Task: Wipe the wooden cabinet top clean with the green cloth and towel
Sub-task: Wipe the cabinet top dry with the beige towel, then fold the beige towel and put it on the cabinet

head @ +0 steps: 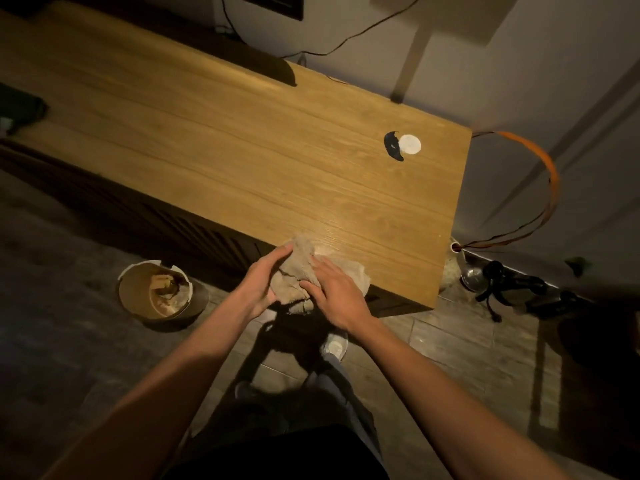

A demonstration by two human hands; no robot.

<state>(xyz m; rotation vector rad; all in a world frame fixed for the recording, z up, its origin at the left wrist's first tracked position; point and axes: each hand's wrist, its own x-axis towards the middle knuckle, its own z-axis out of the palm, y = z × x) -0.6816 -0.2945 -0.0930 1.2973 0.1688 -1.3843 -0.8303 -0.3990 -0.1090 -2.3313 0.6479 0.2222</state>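
A long wooden cabinet top runs from the far left to the right. At its near edge lies a crumpled beige towel, part of it hanging over the front. My left hand grips the towel's left side, fingers curled round the bunched cloth. My right hand rests on the towel's right part with fingers spread and fairly straight. No green cloth can be made out in the dim light.
A white disc beside a black curved piece lies near the cabinet's right end. A dark object sits at the far left. On the floor stand a round bin, an orange cable and dark gear.
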